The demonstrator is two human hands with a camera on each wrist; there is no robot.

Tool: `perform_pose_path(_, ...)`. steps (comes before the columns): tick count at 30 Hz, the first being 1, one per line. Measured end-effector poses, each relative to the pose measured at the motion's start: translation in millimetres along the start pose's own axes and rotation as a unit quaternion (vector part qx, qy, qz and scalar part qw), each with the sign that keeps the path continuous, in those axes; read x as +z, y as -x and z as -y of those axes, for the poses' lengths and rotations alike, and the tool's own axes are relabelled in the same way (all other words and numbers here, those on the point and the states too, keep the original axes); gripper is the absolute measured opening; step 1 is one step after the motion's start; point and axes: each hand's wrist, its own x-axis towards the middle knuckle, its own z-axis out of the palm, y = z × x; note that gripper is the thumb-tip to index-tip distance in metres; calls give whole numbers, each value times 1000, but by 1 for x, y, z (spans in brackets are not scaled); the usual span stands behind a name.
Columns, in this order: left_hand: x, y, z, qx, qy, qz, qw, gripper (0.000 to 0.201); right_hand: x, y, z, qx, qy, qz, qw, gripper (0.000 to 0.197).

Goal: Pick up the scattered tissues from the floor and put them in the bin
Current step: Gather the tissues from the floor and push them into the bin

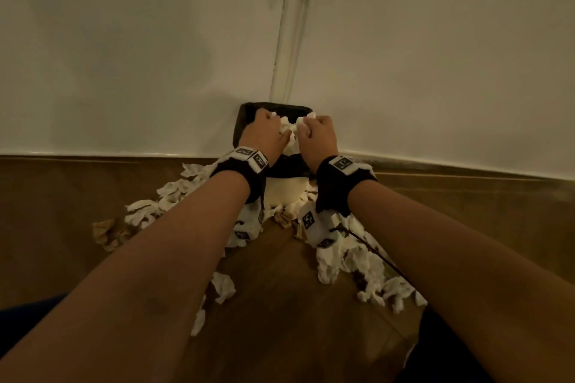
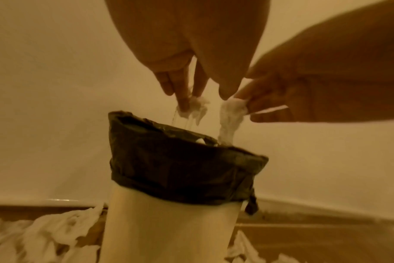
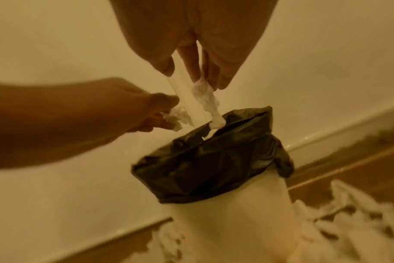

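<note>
A white bin with a black liner stands on the floor against the wall corner. Both hands hover over its mouth. My left hand pinches a small crumpled white tissue at its fingertips, just above the rim. My right hand pinches a longer white tissue, whose lower end hangs down into the liner. In the right wrist view the left hand comes in from the left with its tissue. Some tissue shows inside the bin.
Several white tissues lie on the wooden floor left of the bin, and more tissues to its right. A few brown crumpled tissues lie further left. A white wall with a skirting board runs behind.
</note>
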Motion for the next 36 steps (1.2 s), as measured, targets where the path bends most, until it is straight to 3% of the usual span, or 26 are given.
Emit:
perform_pose_path(3, 18, 0, 2, 21, -102, 74, 992, 37, 19, -12, -12, -36, 113, 118, 986, 43)
perform_pose_path(6, 29, 4, 14, 46, -166, 137, 975, 33, 31, -19, -29, -66, 272, 278, 919, 41)
perform_pose_path(9, 33, 6, 21, 39, -178, 163, 970, 38, 36, -21, -43, -99, 351, 316, 876, 46)
perform_pose_path(11, 31, 6, 20, 29, -161, 140, 977, 37, 37, -22, -46, -100, 357, 319, 872, 49)
perform_pose_path(13, 33, 9, 19, 43, -154, 77, 984, 34, 32, -20, -44, -94, 329, 285, 895, 48)
perform_pose_path(17, 43, 36, 17, 50, -49, -114, 991, 27, 9, 3, -51, -138, 244, 50, 959, 34)
perform_pose_path(19, 51, 53, 13, 36, -14, -160, 986, 23, -1, 21, -60, -156, 214, -15, 964, 26)
perform_pose_path(22, 67, 80, 13, 13, 3, -172, 985, 17, -6, 45, -76, -162, 192, -26, 968, 19)
perform_pose_path(25, 87, 107, 22, -6, -19, -113, 993, 18, 2, 70, -93, -128, 160, 43, 978, 15)
perform_pose_path(27, 99, 122, 29, -20, -46, -42, 998, 21, 14, 84, -100, -81, 176, 126, 973, 17)
perform_pose_path(32, 125, 143, 45, -31, -74, 143, 986, 22, 50, 99, -108, -16, 251, 334, 908, 28)
perform_pose_path(36, 137, 145, 54, -6, -122, 202, 972, 36, 73, 104, -114, -1, 289, 399, 870, 42)
